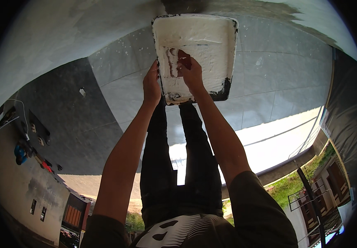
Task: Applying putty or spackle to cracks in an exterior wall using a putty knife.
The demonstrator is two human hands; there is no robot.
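Note:
A rectangular tray (pixel 227 89) with black edges is held out in front of me, its inside coated with thick white paste (pixel 199 35). My left hand (pixel 152 84) grips the tray's left side, the fingers hidden partly behind it. In my right hand (pixel 192 77) is a dark red flat scraper (pixel 184 57), pinched between thumb and fingers. Its blade lies at the paste on the left part of the tray. Beside the scraper a strip of paste is scraped thin, with reddish brown showing and a white ridge next to it.
A pale wall (pixel 62 45) with darker patches rises ahead. Below the tray is a grey tiled floor (pixel 257 74) with white specks, sunlit nearer me. On the dark floor (pixel 75 124) at left lies a small white piece (pixel 82 92). A pale cable (pixel 24 111) and sandals (pixel 34 128) lie farther left.

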